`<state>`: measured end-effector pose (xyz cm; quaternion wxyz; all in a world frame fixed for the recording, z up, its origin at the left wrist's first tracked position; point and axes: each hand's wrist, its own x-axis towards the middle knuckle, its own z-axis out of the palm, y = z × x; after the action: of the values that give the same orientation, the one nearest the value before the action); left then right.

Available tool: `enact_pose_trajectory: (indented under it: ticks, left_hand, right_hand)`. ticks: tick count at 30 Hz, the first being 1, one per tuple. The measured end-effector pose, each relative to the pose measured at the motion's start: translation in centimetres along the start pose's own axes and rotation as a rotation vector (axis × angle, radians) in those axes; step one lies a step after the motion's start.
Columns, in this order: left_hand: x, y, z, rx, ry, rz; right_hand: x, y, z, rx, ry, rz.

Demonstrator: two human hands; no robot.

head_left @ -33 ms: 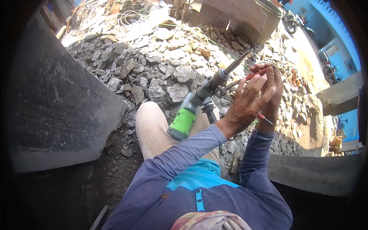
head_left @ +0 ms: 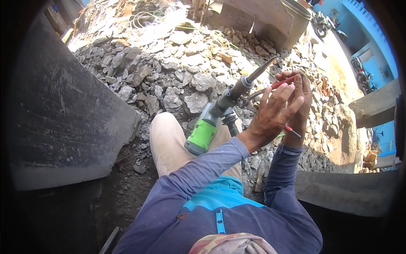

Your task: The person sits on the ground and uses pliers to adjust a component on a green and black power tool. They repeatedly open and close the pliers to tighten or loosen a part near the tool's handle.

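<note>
Red piece (head_left: 282, 83) between 2 hands (head_left: 270, 112) (head_left: 303, 91)

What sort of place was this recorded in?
Probably an outdoor demolition or building site: broken rubble lies all around, a green-and-grey power tool with a metal bit is close by, and motorbikes stand in the background.

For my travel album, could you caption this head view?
Left hand and right hand close together around a red object, near a green power tool amid rubble.
</note>
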<state>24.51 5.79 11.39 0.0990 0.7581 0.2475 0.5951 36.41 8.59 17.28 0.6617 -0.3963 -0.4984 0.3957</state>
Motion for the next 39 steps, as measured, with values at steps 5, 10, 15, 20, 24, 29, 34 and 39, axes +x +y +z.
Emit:
enact_pose_trajectory:
  ticks: [5,10,15,20,24,29,34,39]
  left_hand:
    - [1.4,-1.0,-0.8,0.015,-0.047,0.037]
    - [2.0,-1.3,-1.6,-0.024,-0.101,0.016]
    - [2.4,-1.3,-1.4,-0.057,-0.112,0.022]
    - [2.7,-1.7,-1.4,0.016,-0.114,0.039]
    - [2.8,-2.0,-1.1,0.023,-0.095,0.063]
    - [2.4,-2.1,-0.9,0.023,-0.022,-0.003]
    - [2.0,-2.5,-0.8,-0.091,-0.008,-0.150]
    - [2.4,-2.2,-1.6,-0.100,-0.169,-0.275]
  right_hand:
    - [0.4,1.0,-0.4,-0.008,0.036,-0.020]
    - [0.3,1.7,-0.6,-0.003,0.071,-0.013]
    - [0.3,2.1,-1.4,0.018,0.110,-0.008]
    - [-0.8,2.1,-0.9,-0.008,0.180,-0.036]
    - [-1.5,2.2,-1.3,-0.026,0.189,-0.089]
    - [-2.6,2.3,-2.0,-0.018,0.214,-0.105]
    - [-3.3,1.5,-0.7,-0.001,0.250,-0.049]
    - [-3.1,0.8,-0.6,-0.018,0.246,-0.022]
